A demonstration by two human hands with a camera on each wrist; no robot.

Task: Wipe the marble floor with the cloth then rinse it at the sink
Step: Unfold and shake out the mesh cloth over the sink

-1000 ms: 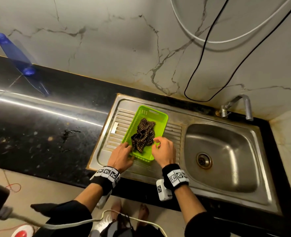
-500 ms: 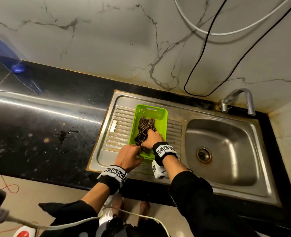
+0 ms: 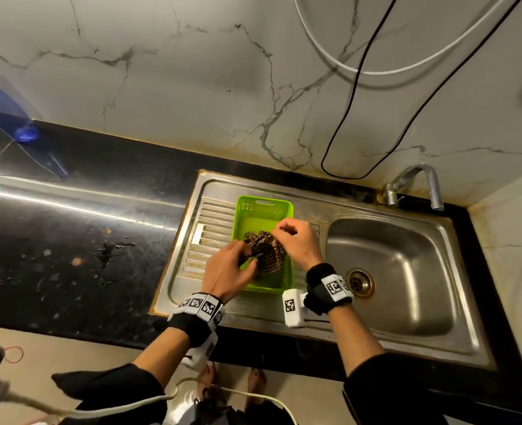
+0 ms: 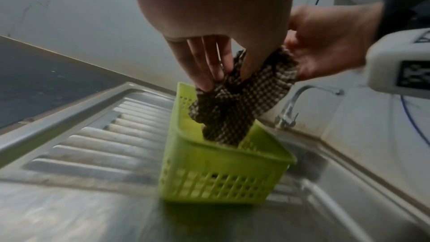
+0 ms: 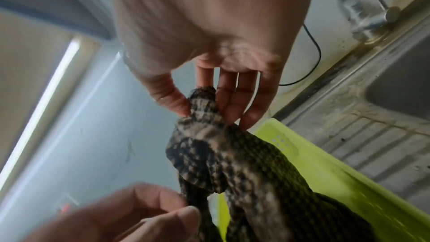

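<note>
A dark checked cloth point(image 3: 267, 254) hangs bunched above a green plastic basket point(image 3: 253, 211) that stands on the sink's ribbed drainboard point(image 3: 213, 222). My left hand point(image 3: 227, 269) pinches the cloth's left part point(image 4: 223, 98) between thumb and fingers. My right hand point(image 3: 296, 240) pinches its upper edge point(image 5: 202, 117), lifting it. The cloth's lower end still dips inside the basket point(image 4: 223, 170). The sink bowl point(image 3: 406, 271) lies to the right, with the tap point(image 3: 419, 185) behind it.
A black stone counter point(image 3: 69, 240) stretches to the left of the steel sink. A marble wall point(image 3: 222, 87) rises behind, with a black cable point(image 3: 354, 102) and a white cable point(image 3: 330, 56) hanging on it. A blue object point(image 3: 17, 130) leans at far left.
Both hands left the basket's near rim and took hold of the cloth. The cloth has risen partly out of the basket, with the right hand now higher and further right.
</note>
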